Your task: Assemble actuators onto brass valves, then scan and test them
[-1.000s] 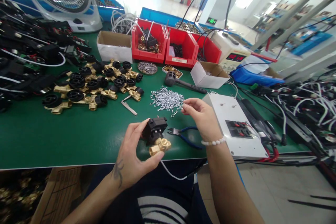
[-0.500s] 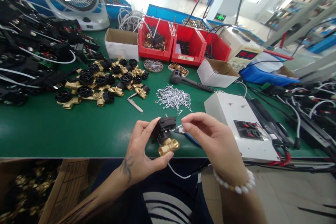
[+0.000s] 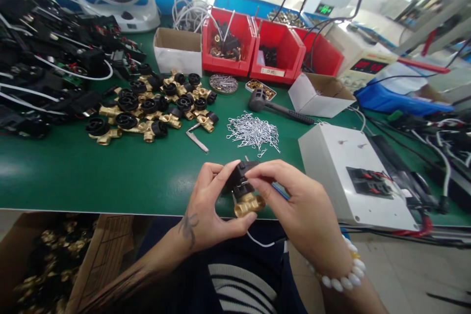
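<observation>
My left hand [image 3: 213, 206] is closed around a brass valve [image 3: 248, 204] with a black plastic head, thumb under the brass and fingers behind the head. The valve is held tilted above the front edge of the bench. My right hand [image 3: 294, 201] pinches a small silver hairpin clip [image 3: 243, 183] against the black neck between head and brass; the fingertips hide most of it. Behind that hand, a tool's blue handle [image 3: 280, 191] partly shows. A pile of loose hairpin clips [image 3: 253, 131] lies just beyond my hands.
Several brass valve bodies [image 3: 149, 113] with black caps lie at left. Farther back are a black mallet [image 3: 279, 108], red bins [image 3: 228, 61] and white cartons [image 3: 178, 54]. A grey switch box [image 3: 331, 157] stands at right. Below the bench, a carton [image 3: 97, 255] holds more brass parts.
My right fingertips have moved left, from beside the valve onto its black neck, with the clip. The left hand keeps its hold. The whole view has shifted slightly.
</observation>
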Motion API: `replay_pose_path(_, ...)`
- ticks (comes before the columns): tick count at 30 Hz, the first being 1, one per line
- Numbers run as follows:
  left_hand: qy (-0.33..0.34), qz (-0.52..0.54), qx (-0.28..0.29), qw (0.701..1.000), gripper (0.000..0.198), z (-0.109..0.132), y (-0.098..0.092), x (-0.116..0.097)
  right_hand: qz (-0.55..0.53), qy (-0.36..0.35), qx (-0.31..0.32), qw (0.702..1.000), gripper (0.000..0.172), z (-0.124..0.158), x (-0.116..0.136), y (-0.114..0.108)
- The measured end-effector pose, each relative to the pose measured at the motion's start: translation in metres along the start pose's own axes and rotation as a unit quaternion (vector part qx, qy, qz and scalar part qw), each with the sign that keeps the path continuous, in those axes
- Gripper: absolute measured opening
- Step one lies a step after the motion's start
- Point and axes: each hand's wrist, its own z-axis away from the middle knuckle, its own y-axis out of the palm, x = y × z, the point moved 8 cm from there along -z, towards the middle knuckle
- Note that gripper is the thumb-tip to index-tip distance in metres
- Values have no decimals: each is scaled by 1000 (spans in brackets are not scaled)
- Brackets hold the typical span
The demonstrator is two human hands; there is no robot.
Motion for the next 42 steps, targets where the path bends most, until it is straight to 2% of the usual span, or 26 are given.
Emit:
replay_pose_path(5, 14, 4, 3, 1000, 74, 0, 0, -2, -2, -2, 25, 1000, 15, -1, 1, 1)
replay_pose_path(11, 8, 8, 11, 1000, 75, 0, 1, 0, 2, -26, -28, 999, 15, 5, 6, 5)
replay_pose_path(14, 14, 9, 11, 1000, 76, 0, 2, 0, 3, -29, -19, 999, 13, 6, 4, 4)
replay_pose_path(15, 16, 9, 12, 1000, 76, 0, 3, 0, 5, -23, -14, 1000, 16, 6, 0, 1)
replay_pose_path(17, 13, 10, 15, 1000, 76, 0, 3, 0, 27, 6, -34, 999, 36, 8, -14, -10)
replay_pose_path(19, 5, 14, 20, 1000, 76, -1, 3, 1, 92, 46, -77, 992, 50, 16, -35, -23)
replay_pose_path(20, 0, 17, 22, 1000, 76, -1, 3, 2, 144, 61, -86, 984, 50, 22, -45, -26)
replay_pose_path(23, -8, 29, 20, 999, 75, -1, 1, 2, 286, 53, -32, 956, 39, 44, -66, -12)
replay_pose_path(26, -11, 35, 18, 999, 76, -2, 1, 2, 318, 3, 6, 948, 35, 65, -67, 6)
replay_pose_path(29, -7, 36, 18, 999, 75, -2, 2, 2, 365, -20, 16, 931, 54, 73, -63, 8)
replay_pose_path(31, -4, 36, 16, 999, 75, -2, 2, 2, 395, -25, 57, 917, 71, 73, -65, 10)
replay_pose_path(34, -4, 36, 19, 999, 76, -3, 3, 2, 406, -26, 103, 908, 83, 70, -67, 11)
replay_pose_path(36, -6, 39, 23, 999, 76, -3, 2, 1, 389, 0, 118, 914, 77, 68, -68, 8)
replay_pose_path(39, -17, 49, 28, 998, 75, -3, 1, 3, 285, 94, 138, 944, 43, 68, -71, -8)
replay_pose_path(41, -23, 55, 34, 998, 74, -3, 1, 4, 205, 160, 105, 960, 29, 67, -68, -32)
replay_pose_path(42, -25, 57, 37, 997, 74, -3, 1, 5, 173, 178, 61, 967, 28, 64, -63, -48)
